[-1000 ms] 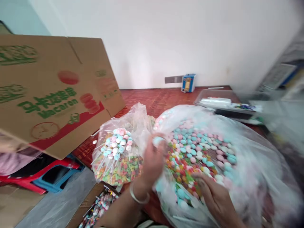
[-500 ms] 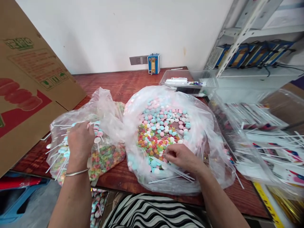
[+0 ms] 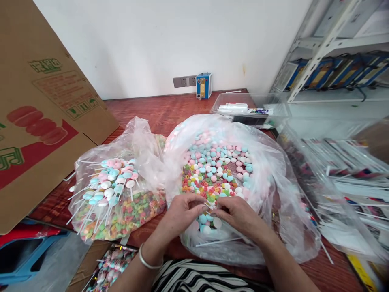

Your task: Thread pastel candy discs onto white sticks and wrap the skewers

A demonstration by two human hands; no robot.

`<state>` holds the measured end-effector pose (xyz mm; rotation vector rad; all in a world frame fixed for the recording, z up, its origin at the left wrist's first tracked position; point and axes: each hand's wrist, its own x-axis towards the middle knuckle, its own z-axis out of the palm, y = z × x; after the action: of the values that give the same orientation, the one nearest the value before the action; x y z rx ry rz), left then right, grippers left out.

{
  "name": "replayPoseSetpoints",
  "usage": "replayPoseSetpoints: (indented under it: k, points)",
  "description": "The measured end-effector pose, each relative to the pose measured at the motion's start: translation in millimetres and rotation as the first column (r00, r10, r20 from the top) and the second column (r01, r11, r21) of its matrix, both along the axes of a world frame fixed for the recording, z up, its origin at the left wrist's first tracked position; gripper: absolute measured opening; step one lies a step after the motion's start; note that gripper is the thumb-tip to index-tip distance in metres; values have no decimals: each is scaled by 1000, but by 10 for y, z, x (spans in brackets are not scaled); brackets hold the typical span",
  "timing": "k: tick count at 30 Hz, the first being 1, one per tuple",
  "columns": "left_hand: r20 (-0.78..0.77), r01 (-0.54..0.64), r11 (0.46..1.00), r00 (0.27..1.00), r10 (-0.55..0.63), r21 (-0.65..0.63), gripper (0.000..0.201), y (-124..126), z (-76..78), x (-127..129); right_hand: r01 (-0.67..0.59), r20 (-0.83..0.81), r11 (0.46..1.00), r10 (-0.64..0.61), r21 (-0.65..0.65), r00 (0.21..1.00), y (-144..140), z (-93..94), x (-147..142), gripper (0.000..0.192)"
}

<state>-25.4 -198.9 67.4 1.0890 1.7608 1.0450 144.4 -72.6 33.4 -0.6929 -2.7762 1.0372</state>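
Observation:
My left hand (image 3: 186, 211) and my right hand (image 3: 238, 213) meet over the near part of an open clear plastic bag (image 3: 264, 170). Both have their fingertips pinched together. Thin white sticks (image 3: 209, 205) show at the right fingertips; what the left fingers pinch is too small to make out. Inside the bag lie pink, blue and white button-shaped candies (image 3: 214, 164) and colourful ring-shaped pieces (image 3: 194, 182). More white sticks (image 3: 217, 242) rest on the bag's near edge. To the left, a pile of candies on sticks (image 3: 111, 182) lies on another bag of coloured rings (image 3: 142, 207).
A large cardboard box (image 3: 54, 105) stands at the left. Behind the bags are a clear tray (image 3: 249, 99) and a small blue-and-white device (image 3: 203, 86). At the right, a clear bin (image 3: 343, 194) holds sticks and printed packets. Below the table edge, a carton (image 3: 106, 263) contains wrapped candies.
My left hand has left the pile of candies on sticks and moved right to meet my right hand. The right hand has shifted only slightly. The camera view has turned a little left.

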Motion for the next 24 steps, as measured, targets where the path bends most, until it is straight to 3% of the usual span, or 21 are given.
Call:
replayPoseSetpoints:
  k: [4,8,15,24]
  points:
    - [295,-141,989,948,122,44,25,141,-194,92,11,-77,1000,-13,-20,997,13,-35,-2,27]
    - [422,-182,979,898,126,95,29,154,-208,119,-10,-153,998,1,-59,988,-11,3,9,27]
    - [448,-172,979,888,107,106,20,121,-144,170,-62,-198,990,36,-124,980,-46,58,16,29]
    - [440,-188,973,891,112,132,26,149,-108,192,-108,-222,975,64,-193,973,-27,141,33,34]
